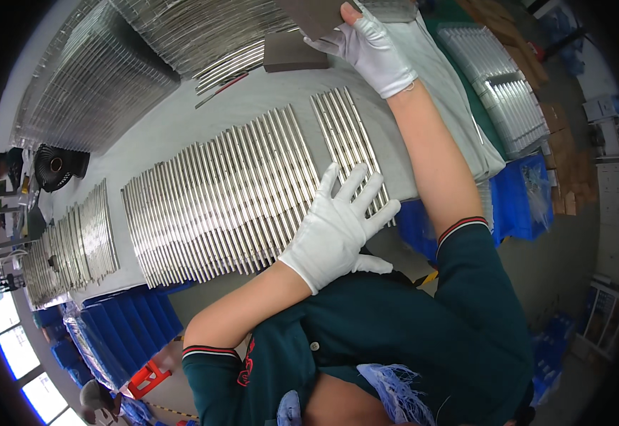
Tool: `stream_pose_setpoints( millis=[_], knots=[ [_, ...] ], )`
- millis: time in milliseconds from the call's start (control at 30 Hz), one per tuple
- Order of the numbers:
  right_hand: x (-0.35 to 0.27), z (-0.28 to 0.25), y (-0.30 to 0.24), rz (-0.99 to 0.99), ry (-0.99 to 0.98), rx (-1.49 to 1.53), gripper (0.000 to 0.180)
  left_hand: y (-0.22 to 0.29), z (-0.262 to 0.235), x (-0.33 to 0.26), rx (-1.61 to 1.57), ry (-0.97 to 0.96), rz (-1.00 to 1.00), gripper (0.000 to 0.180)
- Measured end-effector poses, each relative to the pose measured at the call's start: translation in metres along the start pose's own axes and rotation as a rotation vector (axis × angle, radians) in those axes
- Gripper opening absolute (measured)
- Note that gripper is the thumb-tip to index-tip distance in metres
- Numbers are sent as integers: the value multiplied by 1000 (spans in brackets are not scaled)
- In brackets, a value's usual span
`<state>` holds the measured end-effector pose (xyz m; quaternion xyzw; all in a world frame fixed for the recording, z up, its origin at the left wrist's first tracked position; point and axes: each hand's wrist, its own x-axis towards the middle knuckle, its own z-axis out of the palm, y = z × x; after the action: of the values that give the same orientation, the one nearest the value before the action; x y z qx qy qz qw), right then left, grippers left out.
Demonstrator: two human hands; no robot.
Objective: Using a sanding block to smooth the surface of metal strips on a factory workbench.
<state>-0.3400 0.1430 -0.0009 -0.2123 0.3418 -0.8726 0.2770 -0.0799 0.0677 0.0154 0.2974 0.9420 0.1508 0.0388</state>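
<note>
1. Gripping a dark block (pixel 314 15) with the right hand (pixel 377 55): arm extended to the far side, white glove, bare thumb tip on the block. Block partly cut off by the top edge.
2. Left hand (pixel 339 231), also gloved: fingers spread, nothing held. Sits over the near end of the small rod group (pixel 339 121) and beside the large rod row (pixel 213 199); can't tell if it's pressing on them.
3. Rods: silver, side by side on the pale table cover (pixel 402 135). Narrow gap between group and row. Another rod batch (pixel 82 238) further left.
4. Second dark block (pixel 296 52) lies beyond the large row, thin red stick (pixel 222 89) near it.
5. Surroundings: clear tray stacks (pixel 96 92) far left, black fan (pixel 58 167) below them, blue bins (pixel 128 319) lower left.
</note>
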Motion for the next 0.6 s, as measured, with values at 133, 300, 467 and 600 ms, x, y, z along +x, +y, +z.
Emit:
stream_pose_setpoints(
  millis=[133,300,467,600],
  knots=[
    [1,1,4,-6,-9,14,49,-3,-9,-21,71,-51,-52,92],
    [1,3,8,5,-16,6,49,-5,-8,-28,43,0,-45,92],
    [4,-15,8,61,-28,69,50,2,10,1,-17,93,10,91],
    [5,-19,8,61,-22,95,50,6,17,12,-283,223,148,90]
  ],
)
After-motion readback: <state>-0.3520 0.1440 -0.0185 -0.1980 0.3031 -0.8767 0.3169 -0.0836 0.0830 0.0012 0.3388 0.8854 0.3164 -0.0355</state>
